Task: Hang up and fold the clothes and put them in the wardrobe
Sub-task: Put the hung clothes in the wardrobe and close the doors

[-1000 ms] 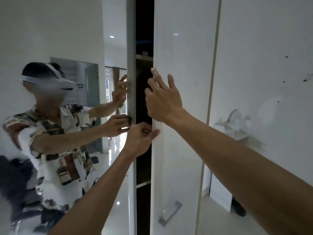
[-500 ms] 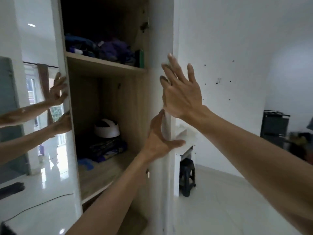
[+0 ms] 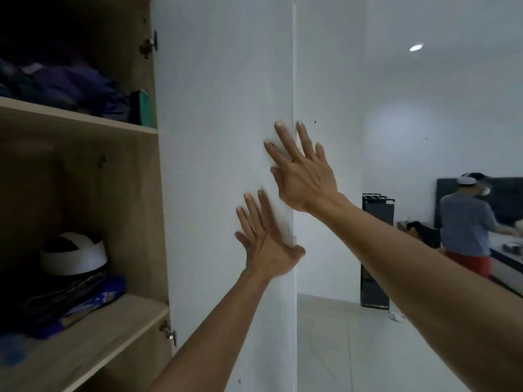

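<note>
- Both hands lie flat on the white door (image 3: pixel 220 165) of the wardrobe (image 3: pixel 133 193) — fingers straight, gripping nothing, apparently pressing it wide so the shelves stay reachable
- The left hand (image 3: pixel 266 244) sits lower with its thumb hooked over the door's right edge; the right hand (image 3: pixel 300 176) is just above it at the same edge
- The only clothes (image 3: pixel 68 91) in view are folded ones on the shelves (image 3: pixel 85 343) to the left, well apart from the hands; none to hang or fold is in either hand
- Far right, another person (image 3: pixel 469 222) bends over a bed
</note>
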`<state>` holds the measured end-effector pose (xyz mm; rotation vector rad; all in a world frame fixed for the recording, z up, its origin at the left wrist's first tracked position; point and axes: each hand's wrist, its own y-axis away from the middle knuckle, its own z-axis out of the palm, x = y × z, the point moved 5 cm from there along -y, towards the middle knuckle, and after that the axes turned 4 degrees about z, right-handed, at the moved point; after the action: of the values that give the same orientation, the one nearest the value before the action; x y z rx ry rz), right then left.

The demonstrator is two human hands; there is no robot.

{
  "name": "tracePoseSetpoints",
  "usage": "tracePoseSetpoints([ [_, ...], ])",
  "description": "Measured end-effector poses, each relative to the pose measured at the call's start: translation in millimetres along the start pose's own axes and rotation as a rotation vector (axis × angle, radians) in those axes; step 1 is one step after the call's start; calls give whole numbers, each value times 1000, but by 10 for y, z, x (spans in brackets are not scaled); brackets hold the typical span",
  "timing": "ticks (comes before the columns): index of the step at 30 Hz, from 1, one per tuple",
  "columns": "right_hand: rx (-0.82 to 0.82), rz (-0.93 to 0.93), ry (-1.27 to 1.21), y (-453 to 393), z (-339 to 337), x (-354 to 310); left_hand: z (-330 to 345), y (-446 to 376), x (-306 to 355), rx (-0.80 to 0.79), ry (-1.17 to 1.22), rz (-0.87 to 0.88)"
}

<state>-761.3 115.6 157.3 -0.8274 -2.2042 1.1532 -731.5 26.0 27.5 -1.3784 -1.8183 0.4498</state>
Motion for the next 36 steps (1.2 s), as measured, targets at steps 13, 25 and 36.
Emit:
tracePoseSetpoints([
  [13,-115,3,-45,-233,714,637,637,-552,70,-10,-25,-21],
  [25,-169,-5,-64,-386,1075,879,749,-830,-269,-42,-80,11],
  [36,-163,21,88,-365,1177,824,761,-948,-531,-36,-109,57],
])
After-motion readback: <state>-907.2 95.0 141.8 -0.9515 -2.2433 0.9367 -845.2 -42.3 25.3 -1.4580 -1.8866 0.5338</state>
